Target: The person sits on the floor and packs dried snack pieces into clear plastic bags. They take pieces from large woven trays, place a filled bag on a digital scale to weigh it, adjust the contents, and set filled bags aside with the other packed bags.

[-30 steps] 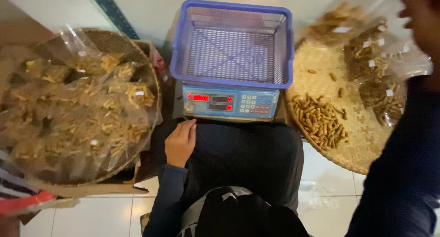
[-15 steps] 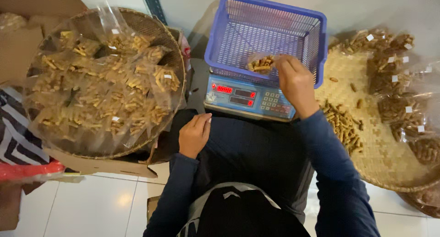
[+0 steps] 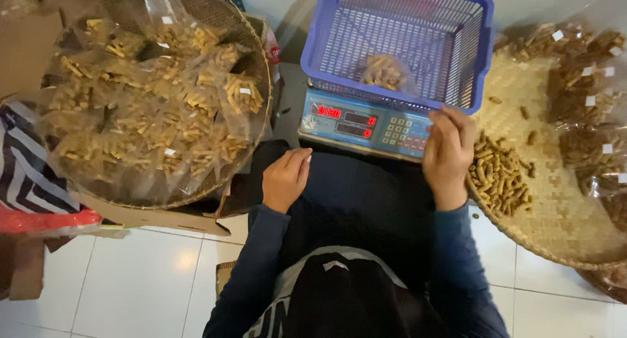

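Woven tray, left (image 3: 258, 126): at your 10 o'clock, round, resting on a cardboard box (image 3: 163, 215); it is heaped with clear bags (image 3: 150, 109) of pale snack sticks.
Woven tray, right (image 3: 555, 227): at your 2 o'clock, round, with darker filled bags (image 3: 588, 109) along its far side and a loose pile of sticks (image 3: 499, 178) on its near edge.
Blue basket (image 3: 480, 47): at 12 o'clock, plastic mesh, sitting on the scale; one small bag of sticks (image 3: 386, 71) lies inside it, toward the near wall.
Scale (image 3: 339, 126): just in front of your lap, under the basket, red digits lit on its blue face.
Striped bag (image 3: 29, 171): at 9 o'clock, black and white, beside the left tray.
Right hand (image 3: 447, 152): yours, raised at the scale's right corner, between the keypad and the loose sticks; fingers drawn together and curled, and you cannot tell whether they pinch anything.
Left hand (image 3: 286, 178): yours, resting on your lap near the scale's left corner, loosely curled, holding nothing.
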{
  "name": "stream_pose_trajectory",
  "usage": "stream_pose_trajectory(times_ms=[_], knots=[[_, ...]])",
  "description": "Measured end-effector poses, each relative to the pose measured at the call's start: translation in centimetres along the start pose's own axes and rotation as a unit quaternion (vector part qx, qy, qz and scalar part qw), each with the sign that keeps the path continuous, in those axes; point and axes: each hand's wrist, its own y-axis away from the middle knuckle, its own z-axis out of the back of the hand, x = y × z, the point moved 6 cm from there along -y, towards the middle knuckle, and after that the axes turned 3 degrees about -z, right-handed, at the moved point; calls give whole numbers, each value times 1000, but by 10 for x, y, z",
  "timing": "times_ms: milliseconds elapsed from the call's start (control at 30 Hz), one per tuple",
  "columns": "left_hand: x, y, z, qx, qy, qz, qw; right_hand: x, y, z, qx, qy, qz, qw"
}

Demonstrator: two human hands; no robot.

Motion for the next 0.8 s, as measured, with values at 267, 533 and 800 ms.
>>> stream_pose_trajectory(times_ms=[267, 533, 800], knots=[[0, 2, -3, 2, 4, -12, 1000, 11, 46, -22, 36, 11, -26, 999], [-1, 3, -2, -1, -4, -5, 1000, 26, -55, -14, 94, 84, 94, 988], [-1, 4, 5, -7, -1, -10, 1000, 26, -90, -65, 179, 97, 163, 965]])
